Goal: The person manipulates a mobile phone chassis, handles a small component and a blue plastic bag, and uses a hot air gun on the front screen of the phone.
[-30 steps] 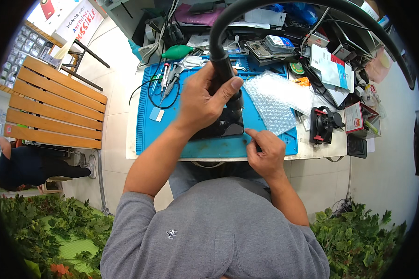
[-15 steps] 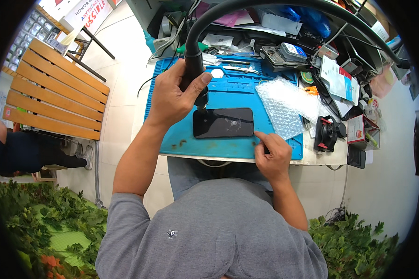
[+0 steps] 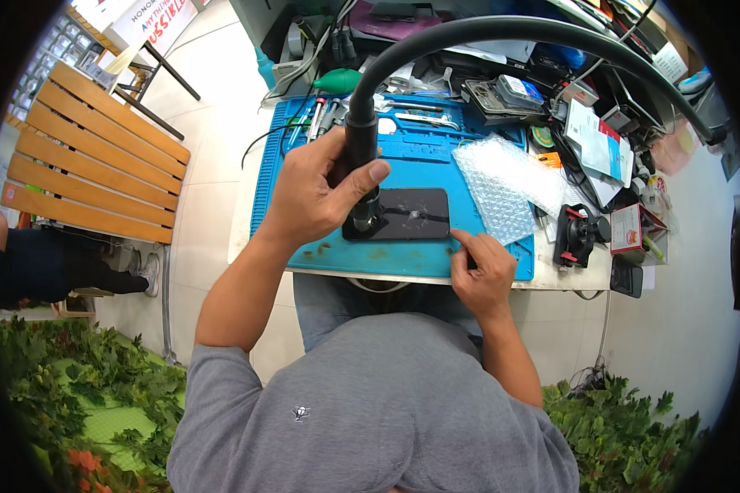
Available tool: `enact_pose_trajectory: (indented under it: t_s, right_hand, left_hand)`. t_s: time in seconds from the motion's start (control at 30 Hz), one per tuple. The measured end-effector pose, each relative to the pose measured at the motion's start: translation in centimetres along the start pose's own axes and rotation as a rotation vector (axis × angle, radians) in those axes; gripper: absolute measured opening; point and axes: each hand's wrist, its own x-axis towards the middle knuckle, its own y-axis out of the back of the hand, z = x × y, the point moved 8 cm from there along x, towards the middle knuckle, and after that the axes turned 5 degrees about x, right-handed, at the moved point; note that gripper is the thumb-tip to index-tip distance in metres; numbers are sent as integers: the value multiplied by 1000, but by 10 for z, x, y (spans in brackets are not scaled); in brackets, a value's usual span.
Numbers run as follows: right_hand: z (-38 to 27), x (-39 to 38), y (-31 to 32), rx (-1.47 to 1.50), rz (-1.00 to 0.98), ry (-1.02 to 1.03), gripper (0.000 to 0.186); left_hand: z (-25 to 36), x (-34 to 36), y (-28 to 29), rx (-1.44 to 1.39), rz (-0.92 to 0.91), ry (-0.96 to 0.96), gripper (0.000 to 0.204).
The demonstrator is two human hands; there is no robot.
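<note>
My left hand (image 3: 316,187) is wrapped round the black handle of a hot air gun (image 3: 362,148), whose thick black hose arches up and off to the right. Its metal nozzle (image 3: 364,218) points down over the left part of a dark smartphone (image 3: 415,215). Whether nozzle and glass touch, I cannot tell. The phone lies flat on a blue work mat (image 3: 370,259), white light reflections on its surface. At its lower right corner is the tip of my right hand's (image 3: 483,269) stretched index finger, seemingly touching the edge. That hand's other fingers are curled, with nothing visible in them.
Bubble wrap (image 3: 497,193) lies right of the phone. Beyond it stands a black and red clamp-like holder (image 3: 580,237). Behind are a green air blower (image 3: 337,80), slim tools, boxes and cables. Left of the table is a slatted wooden bench (image 3: 99,156), with another person (image 3: 57,267) nearby.
My left hand has brought the hot air gun down and slightly right, from the phone's upper left corner to over its left part. My right hand stays almost still.
</note>
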Motion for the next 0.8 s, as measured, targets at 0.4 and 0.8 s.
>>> enact_pose_trajectory:
  t_s: [0.4,0.8]
  right_hand:
    - [6,-4,9,162,90,4,26]
    - [-2,2,5,73,3,35,26]
  left_hand:
    - [22,23,-68,-255,-34,-68,35]
    - [16,48,-48,-172,138,-54,32]
